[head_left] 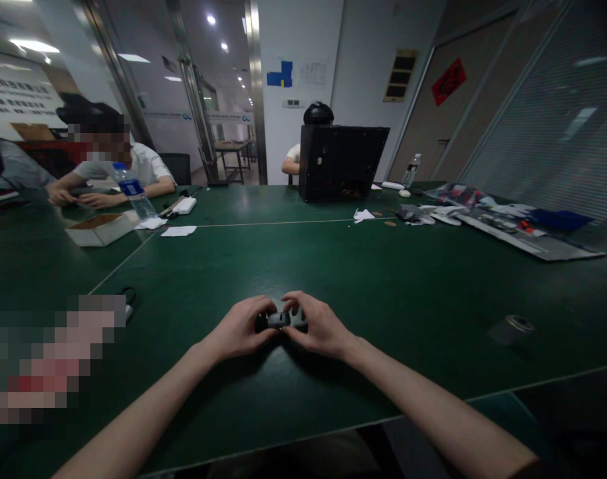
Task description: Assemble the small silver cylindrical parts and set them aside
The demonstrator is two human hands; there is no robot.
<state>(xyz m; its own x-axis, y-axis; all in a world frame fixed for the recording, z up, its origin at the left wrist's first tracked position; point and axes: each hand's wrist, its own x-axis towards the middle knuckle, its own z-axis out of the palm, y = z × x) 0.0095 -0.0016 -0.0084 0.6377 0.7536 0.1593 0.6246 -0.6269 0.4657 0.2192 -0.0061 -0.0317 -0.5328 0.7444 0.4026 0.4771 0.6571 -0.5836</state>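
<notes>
**View:** head, looking forward and down along a long table.

**Left hand (238,327):** partly closed, fingers curled inward, fingertips (270,307) pressed against the left side of the held part.

**Right hand (317,324):** also partly closed, fingers curled over the right side of the same part, knuckles nearly meeting the left hand's fingers.

**Held part:** a small dark grey object (278,320), pinched between both hands just above the tabletop. Its exact kind is too small to tell.

**Table:** dark green laminate (383,279) with thin pale seam lines.

**Near the hands:** a short dark metal-rimmed cylinder (511,328) lies well to the right. A pixelated blur (48,359) covers something at lower left, with a black cable (129,296) beside it.

**Far side:** an open white cardboard box (101,229), a water bottle with a blue label (132,189), a black boxy case (338,163), and a long grey panel (527,241) with scattered parts.

**People:** a co-worker in a white shirt (128,166) sits at far left, hands (64,195) on the table. Another person (293,156) sits behind the black case.
</notes>
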